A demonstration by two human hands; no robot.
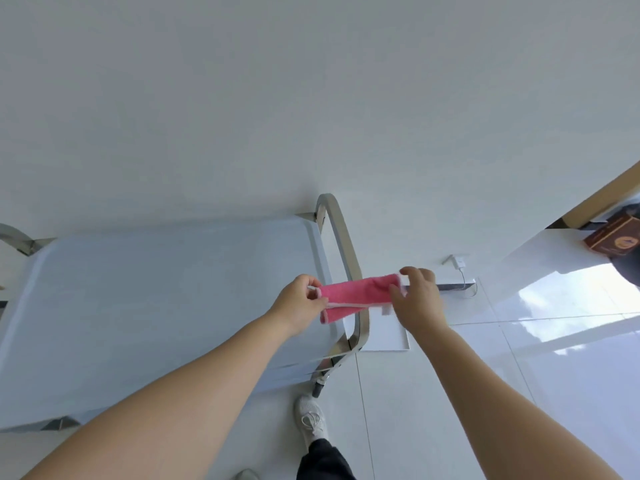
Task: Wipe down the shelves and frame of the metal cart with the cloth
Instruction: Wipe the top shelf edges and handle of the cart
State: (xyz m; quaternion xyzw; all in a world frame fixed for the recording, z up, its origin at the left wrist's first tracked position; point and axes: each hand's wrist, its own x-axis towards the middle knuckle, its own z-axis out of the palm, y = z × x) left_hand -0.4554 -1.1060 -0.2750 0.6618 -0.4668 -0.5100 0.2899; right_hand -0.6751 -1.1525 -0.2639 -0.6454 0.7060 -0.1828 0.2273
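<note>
Pinching opposite ends, left hand (300,303) and right hand (417,299) grip the pink cloth (360,295) stretched over the cart handle (346,258).

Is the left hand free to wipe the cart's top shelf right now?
Probably not yet: the left hand and right hand both pinch the pink cloth stretched above the cart handle; the top shelf lies open beneath.

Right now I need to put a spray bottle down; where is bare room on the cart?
The top shelf is bare from its left rail across to the right handle. Crowded only at the handle, where both hands stretch the pink cloth.
</note>
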